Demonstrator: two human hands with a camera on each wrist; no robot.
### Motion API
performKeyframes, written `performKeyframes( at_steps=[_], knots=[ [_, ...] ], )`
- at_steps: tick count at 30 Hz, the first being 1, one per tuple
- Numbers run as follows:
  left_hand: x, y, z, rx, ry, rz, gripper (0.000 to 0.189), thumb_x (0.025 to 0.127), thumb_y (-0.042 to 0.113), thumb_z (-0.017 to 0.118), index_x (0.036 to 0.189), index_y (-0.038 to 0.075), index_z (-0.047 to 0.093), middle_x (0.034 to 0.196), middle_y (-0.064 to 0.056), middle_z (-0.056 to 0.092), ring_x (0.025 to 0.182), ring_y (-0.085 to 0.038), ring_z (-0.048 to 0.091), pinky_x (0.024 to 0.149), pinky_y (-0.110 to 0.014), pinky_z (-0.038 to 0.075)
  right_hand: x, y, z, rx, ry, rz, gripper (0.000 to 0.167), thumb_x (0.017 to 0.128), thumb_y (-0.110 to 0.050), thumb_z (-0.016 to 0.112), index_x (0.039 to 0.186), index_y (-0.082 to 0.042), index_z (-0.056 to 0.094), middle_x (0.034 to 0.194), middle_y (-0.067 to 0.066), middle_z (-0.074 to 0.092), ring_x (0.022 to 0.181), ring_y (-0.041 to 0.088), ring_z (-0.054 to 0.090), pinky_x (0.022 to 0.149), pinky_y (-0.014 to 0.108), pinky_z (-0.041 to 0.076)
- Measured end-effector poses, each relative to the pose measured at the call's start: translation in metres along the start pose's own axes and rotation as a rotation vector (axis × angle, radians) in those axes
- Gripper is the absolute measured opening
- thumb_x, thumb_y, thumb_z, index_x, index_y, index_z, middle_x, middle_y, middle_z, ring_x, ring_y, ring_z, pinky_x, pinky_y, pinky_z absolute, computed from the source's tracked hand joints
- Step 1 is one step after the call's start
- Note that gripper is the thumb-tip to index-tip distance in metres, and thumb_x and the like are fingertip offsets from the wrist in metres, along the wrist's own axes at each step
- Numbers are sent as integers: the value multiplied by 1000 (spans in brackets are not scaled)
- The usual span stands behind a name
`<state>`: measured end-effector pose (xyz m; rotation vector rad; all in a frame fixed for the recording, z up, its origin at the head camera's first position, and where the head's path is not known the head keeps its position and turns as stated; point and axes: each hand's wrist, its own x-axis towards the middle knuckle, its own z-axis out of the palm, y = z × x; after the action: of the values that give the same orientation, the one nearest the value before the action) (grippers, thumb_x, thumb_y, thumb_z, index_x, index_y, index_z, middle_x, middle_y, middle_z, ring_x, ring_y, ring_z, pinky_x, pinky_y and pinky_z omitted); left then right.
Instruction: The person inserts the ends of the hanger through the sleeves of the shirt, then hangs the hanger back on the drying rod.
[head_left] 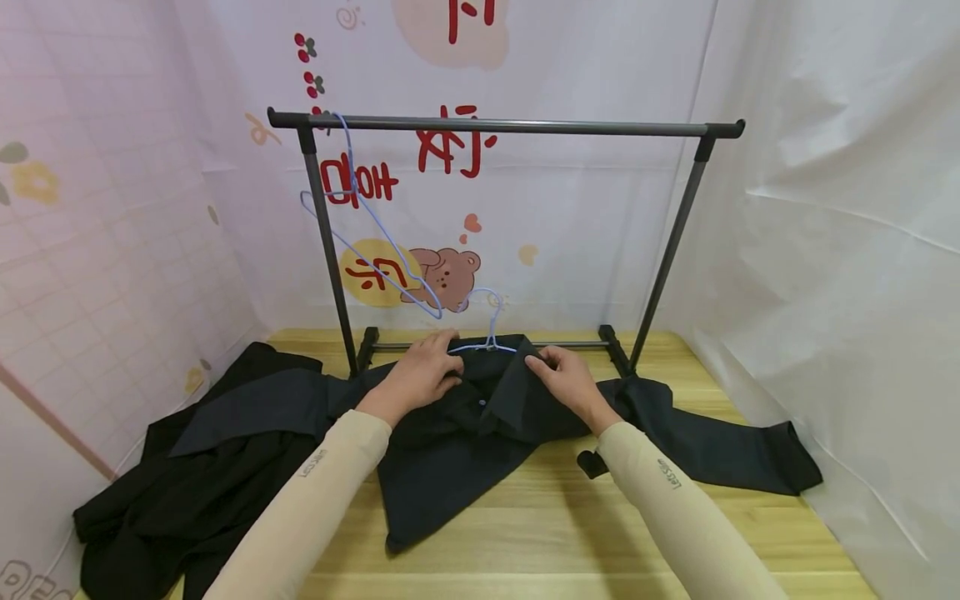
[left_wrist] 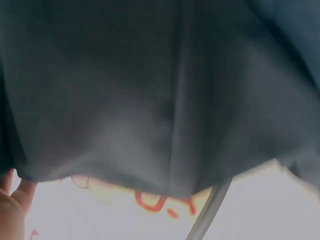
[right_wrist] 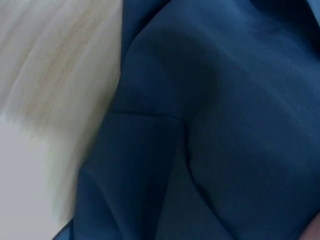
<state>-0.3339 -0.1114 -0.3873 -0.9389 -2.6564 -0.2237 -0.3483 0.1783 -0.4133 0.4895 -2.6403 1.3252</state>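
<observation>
A dark navy collared jacket (head_left: 457, 458) lies spread on the table, one sleeve (head_left: 727, 446) stretched to the right. Inside its neck sits a thin blue hanger (head_left: 491, 340), the hook standing up above the collar. My right hand (head_left: 570, 383) pinches the collar's right edge between thumb and fingers. Across the neck, my left hand (head_left: 423, 375) has its fingers bent over the collar's left side, close to the hanger's shoulder. Dark cloth (left_wrist: 115, 100) fills most of the left wrist view, with fingertips (left_wrist: 22, 195) at its lower edge. The right wrist view shows mainly jacket fabric (right_wrist: 240, 125).
Behind the jacket stands a dark metal clothes rack (head_left: 502, 126). A second blue hanger (head_left: 382, 229) hangs from its left end. More dark clothing (head_left: 195, 483) is heaped at the table's left. Printed white curtains (head_left: 600, 233) enclose the wooden table (head_left: 765, 533).
</observation>
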Motion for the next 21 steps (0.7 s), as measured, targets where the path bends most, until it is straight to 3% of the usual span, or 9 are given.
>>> performKeyframes(
  at_steps=[3,6,10,12,15,18,21],
  knots=[
    [2,-1,0,-197,88,-87,8,95,21,70,98,15,71,136,-18,47,113,-32,56,97,-45,47,1,-1,0,-1,16,-15,35,100,-44,58,88,-11,60,74,5,49,69,24,48,67,36,38],
    [5,-1,-2,-386,155,-232,10,96,19,68,100,11,67,122,-13,52,103,-28,57,91,-43,48,2,-2,0,-17,31,-31,35,100,-43,57,89,-11,60,74,6,51,69,25,48,67,37,38],
    [9,0,-5,-516,190,-369,11,95,17,69,100,10,61,104,-7,58,94,-26,55,85,-41,45,0,-1,0,-129,47,-87,36,101,-43,57,111,-10,64,92,8,64,82,26,60,75,40,48],
    [11,-1,-6,-557,197,-402,13,95,16,69,101,10,59,101,-7,59,92,-26,54,83,-40,44,-1,1,-1,-244,63,-196,39,101,-38,59,130,-11,59,114,13,64,95,29,64,81,46,52],
    [11,-3,-5,-611,199,-429,16,95,15,70,104,11,57,102,-7,60,92,-27,54,82,-40,43,-3,2,-3,-523,62,-461,51,99,-25,62,147,-15,47,146,20,44,123,37,54,97,55,45],
    [11,-4,-6,-633,193,-436,19,94,16,70,107,11,56,104,-9,60,92,-28,54,82,-41,43,-1,-3,-5,-769,26,-726,53,96,-18,62,147,-19,49,159,22,22,141,39,32,111,59,27],
    [11,-4,-7,-645,186,-434,25,94,16,71,114,8,57,110,-11,62,98,-29,57,86,-43,45,0,-12,-7,-869,-67,-824,39,95,-22,64,134,-22,61,159,20,22,147,36,21,116,59,15]
  ],
)
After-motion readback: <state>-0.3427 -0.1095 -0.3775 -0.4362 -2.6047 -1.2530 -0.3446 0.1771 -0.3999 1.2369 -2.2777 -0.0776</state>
